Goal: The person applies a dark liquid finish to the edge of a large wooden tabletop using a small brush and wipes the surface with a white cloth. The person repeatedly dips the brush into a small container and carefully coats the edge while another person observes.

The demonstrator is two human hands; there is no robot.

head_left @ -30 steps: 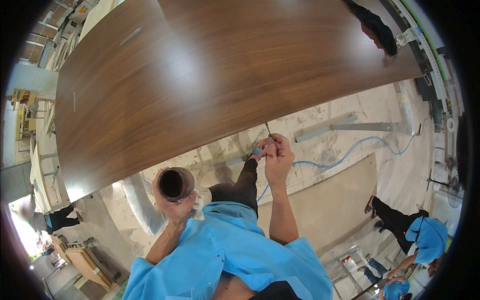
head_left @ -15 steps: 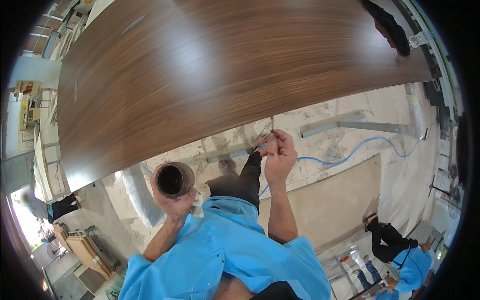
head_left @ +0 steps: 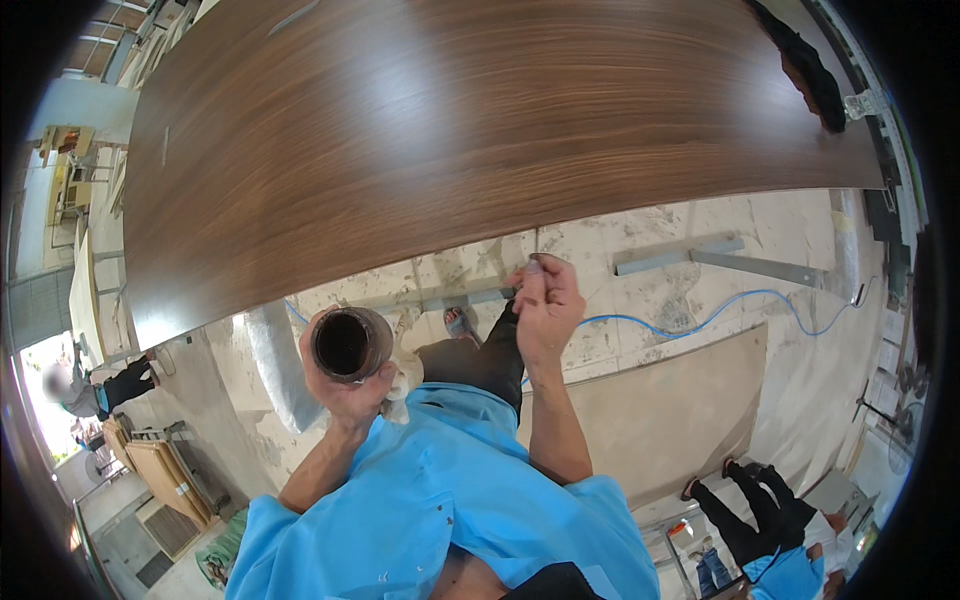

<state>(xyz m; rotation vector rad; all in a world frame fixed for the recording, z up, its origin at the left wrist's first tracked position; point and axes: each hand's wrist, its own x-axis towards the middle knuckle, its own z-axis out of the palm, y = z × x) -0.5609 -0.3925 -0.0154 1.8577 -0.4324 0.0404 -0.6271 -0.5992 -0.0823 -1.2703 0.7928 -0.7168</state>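
Observation:
My left hand (head_left: 345, 395) is wrapped round an open jar (head_left: 351, 345) with dark brown contents. A crumpled white cloth (head_left: 398, 392) hangs beside the jar, against that hand. Fingertips pinched, my right hand (head_left: 545, 300) holds a thin dark stick-like tool (head_left: 537, 242); its tip meets the front edge of a big wood-grain panel (head_left: 480, 130). Whether the tool ends in bristles is too small to tell. The panel lies flat in front of me, brown and glossy.
A dark cloth (head_left: 805, 65) lies at the panel's far right. Below are a blue hose (head_left: 690, 325), a metal bar (head_left: 680, 257), a plastic-wrapped roll (head_left: 275, 365) and a flat board (head_left: 660, 410). Co-workers stand at lower right (head_left: 765, 520) and far left (head_left: 115, 390).
My right hand has moved slightly left along the panel edge, still pinching the thin tool. My left hand keeps hold of the jar. The co-worker at lower right has shifted.

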